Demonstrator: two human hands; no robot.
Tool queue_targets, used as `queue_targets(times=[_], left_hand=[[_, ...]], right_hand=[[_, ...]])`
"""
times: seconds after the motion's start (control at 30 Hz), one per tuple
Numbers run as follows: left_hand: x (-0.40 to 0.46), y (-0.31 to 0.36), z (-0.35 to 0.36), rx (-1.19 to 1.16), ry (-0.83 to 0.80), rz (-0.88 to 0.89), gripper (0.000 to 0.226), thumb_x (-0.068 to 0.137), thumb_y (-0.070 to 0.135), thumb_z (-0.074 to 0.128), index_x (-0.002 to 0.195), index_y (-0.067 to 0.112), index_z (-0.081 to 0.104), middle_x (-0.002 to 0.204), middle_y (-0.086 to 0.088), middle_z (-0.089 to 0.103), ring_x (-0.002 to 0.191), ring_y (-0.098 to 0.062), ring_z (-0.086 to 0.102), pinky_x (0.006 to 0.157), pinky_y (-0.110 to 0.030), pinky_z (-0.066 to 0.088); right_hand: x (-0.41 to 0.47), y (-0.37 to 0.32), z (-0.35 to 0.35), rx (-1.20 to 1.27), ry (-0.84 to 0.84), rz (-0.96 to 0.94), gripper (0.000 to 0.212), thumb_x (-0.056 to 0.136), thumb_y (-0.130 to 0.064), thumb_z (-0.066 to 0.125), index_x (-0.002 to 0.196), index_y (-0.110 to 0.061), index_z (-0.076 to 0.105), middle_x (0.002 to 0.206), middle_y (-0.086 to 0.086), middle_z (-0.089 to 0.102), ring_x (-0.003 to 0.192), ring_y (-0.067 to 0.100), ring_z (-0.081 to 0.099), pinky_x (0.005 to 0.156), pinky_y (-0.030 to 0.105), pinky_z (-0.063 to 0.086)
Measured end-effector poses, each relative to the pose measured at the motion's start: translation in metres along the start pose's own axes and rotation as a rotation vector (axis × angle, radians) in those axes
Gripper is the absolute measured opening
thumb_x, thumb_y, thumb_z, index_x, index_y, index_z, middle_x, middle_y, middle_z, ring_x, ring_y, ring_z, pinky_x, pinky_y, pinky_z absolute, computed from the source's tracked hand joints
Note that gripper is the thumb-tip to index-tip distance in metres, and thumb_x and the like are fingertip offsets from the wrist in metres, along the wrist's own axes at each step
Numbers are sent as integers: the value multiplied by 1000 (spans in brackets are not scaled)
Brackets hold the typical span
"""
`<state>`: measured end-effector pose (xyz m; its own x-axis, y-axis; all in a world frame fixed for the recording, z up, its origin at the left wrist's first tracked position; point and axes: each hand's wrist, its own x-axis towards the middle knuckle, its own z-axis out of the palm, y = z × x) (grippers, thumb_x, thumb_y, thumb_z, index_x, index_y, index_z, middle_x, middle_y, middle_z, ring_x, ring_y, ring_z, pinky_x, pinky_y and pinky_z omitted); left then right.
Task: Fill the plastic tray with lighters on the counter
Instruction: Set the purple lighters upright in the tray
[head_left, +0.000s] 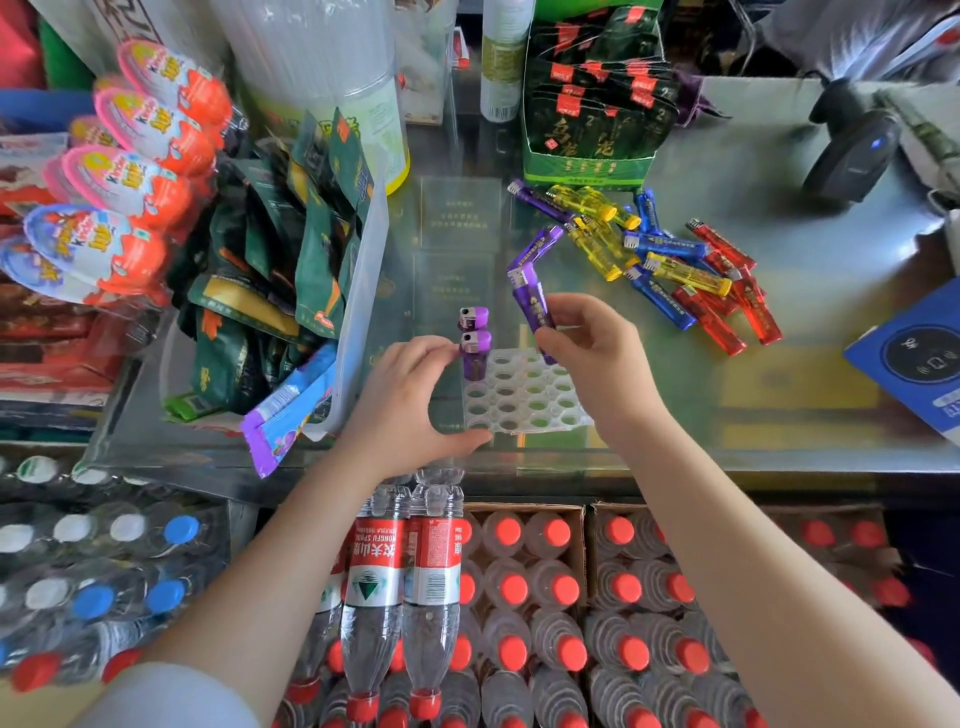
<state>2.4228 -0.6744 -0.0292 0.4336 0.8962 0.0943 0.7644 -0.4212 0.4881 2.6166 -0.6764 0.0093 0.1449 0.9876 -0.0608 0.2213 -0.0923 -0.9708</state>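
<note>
Two purple lighters (474, 340) stand upright at the tray's (524, 395) far-left corner, our left hand (402, 402) pinching one. Our right hand (597, 358) holds more purple lighters (532, 291) just right, above empty holes, long axes tilted far-left.

Your white plastic tray with round holes (524, 397) lies flat on the glass counter, just below the middle of the frame. Two purple lighters stand upright at its far left corner: your left hand (410, 395) pinches the nearer lighter (474, 356), and the farther lighter (471, 318) sits just behind. Your right hand (597, 358) grips two more purple lighters (532, 291) above the tray. A loose pile of yellow, blue, red and purple lighters (670, 260) lies at the upper right.
</note>
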Motion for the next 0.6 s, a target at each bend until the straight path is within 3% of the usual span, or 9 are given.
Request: queue_targets(times=[0.1,0.2,0.33,0.43,0.5,0.6], left_hand=[[0,-1,-1,-16,-3,6,83,59,66,57,121,12,52,122,-2,50,110,-19,42,94,-25,30],[1,-3,0,-26,0,10,82,59,67,57,122,14,52,122,0,50,110,-19,42,94,-26,31],[1,-2,2,-36,14,17,84,58,69,55,120,12,53,120,-1,52,110,-22,45,94,-28,33],[2,-2,0,-46,9,10,85,56,69,54,119,13,52,120,0,52,110,-21,44,93,-28,33],[2,-2,0,-46,8,13,86,56,70,53,120,12,52,121,-1,52,110,-22,44,94,-31,35],[2,-3,0,-40,-6,7,88,55,71,52,122,14,51,123,-1,51,112,-21,43,94,-32,35]], right_hand=[[-18,4,12,253,-44,40,24,83,9,54,90,-14,55,83,0,60,78,17,63,69,18,51],[-29,7,25,316,-30,41,22,87,8,49,89,-14,51,83,1,58,77,14,62,71,19,53],[-35,10,37,81,19,-87,28,81,-1,58,89,-26,49,84,-5,62,82,14,63,75,28,49],[-33,9,43,-100,71,-108,32,78,-5,65,81,-32,47,78,-15,60,79,10,60,69,28,45],[-31,10,44,-143,71,-97,30,76,-5,67,75,-29,48,79,-8,64,76,11,61,68,28,48],[-30,8,44,-221,41,-102,29,74,-6,70,71,-26,49,72,-10,62,67,5,59,62,12,45]])
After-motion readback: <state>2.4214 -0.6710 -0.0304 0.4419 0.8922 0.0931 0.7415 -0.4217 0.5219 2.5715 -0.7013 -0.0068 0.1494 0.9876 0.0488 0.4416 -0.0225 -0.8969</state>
